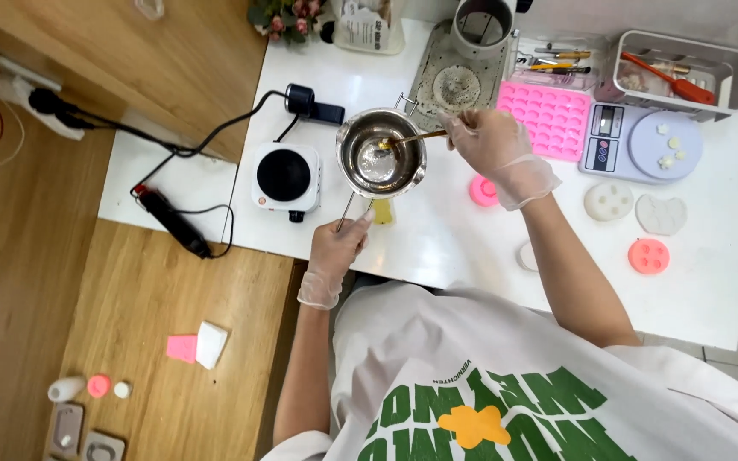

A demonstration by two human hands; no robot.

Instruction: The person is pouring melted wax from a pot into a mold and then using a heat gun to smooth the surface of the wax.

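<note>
Your melting pot (381,154) sits mid-table (437,248), hot plate (284,176) just beside it toward table's left edge; scale (640,143) near right edge, silicone mould tray (547,118) between pot and scale; storage bin (681,72) at far right corner.

Gloved hands at a metal melting pot on a white table

At frame centre the left hand (336,248) grips the handle of the metal pot (380,154); the right hand (487,145) holds a spoon (412,138) inside it. A small hotplate (285,176) sits just left, a pink mould (546,118) to the right.
</note>
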